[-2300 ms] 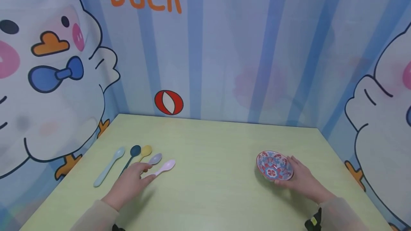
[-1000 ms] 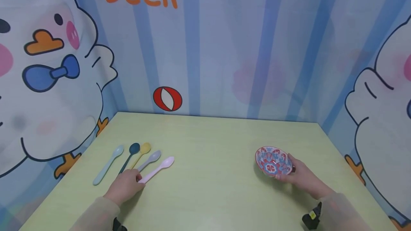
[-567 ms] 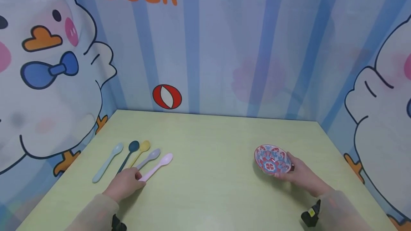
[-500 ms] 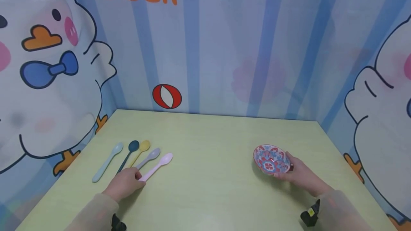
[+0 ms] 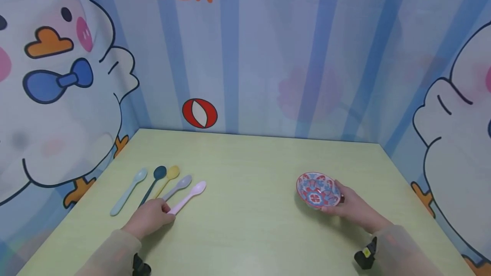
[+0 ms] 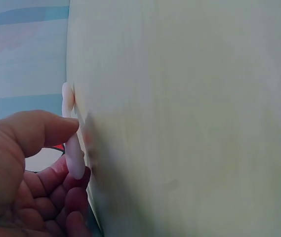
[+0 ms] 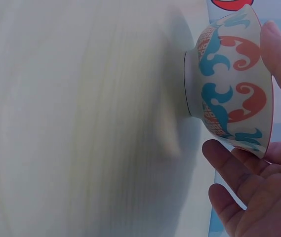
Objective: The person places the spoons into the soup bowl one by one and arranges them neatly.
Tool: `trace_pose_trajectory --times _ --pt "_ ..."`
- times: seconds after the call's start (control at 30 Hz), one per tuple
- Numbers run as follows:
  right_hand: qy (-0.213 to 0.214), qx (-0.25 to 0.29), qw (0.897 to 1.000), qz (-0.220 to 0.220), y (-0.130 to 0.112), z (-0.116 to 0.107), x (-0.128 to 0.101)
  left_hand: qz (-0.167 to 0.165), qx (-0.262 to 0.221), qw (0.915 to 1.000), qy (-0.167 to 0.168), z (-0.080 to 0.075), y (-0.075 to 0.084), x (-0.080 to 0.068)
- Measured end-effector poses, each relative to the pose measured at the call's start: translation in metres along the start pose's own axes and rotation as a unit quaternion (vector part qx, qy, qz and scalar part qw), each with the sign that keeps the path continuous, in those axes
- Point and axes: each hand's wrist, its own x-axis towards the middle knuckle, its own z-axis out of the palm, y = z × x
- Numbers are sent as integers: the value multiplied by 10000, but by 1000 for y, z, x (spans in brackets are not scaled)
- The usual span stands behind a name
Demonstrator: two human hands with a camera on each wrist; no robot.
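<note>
Thumb and fingers of my left hand pinch the handle end of a pale pink spoon, the rightmost of a fanned row. In the left wrist view this spoon sits between thumb and fingers, close to the tabletop. My right hand grips a small patterned bowl by its right side, thumb at the rim. Red and teal swirls cover the outside of the bowl in the right wrist view. Whether its foot touches the table is unclear.
Left of the pink spoon lie a lavender spoon, a yellow spoon, a dark teal spoon and a light blue spoon. The pale yellow-green table meets a printed duck backdrop behind and at both sides.
My left hand has drawn back from over the spoons and taken the pink spoon's handle end. My right hand has shifted a little left with the bowl.
</note>
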Motion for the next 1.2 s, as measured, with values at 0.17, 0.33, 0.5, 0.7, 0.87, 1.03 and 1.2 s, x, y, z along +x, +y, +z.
trace_pose_trajectory --times 0.17,0.33,0.5,0.7,0.87,1.03,1.2 --pt "16 -27 10000 17 -3 3 0 -46 -170 9998 -19 0 1 0" --pt "24 -40 10000 -63 -2 6 2 -5 -352 9994 19 -1 2 -1" --pt "26 -51 10000 -60 -2 8 3 -60 -685 9976 65 0 3 -1" --pt "-19 15 10000 -49 -6 10 2 -356 -1366 9900 36 0 1 0" --pt "18 119 9999 -32 -8 12 1 -556 -2416 9687 -89 -1 1 1" --pt "103 347 9993 35 -7 14 1 -593 -3171 9464 128 1 0 4" --pt "143 405 9990 108 -8 15 0 -595 -3405 9378 319 3 -1 4"
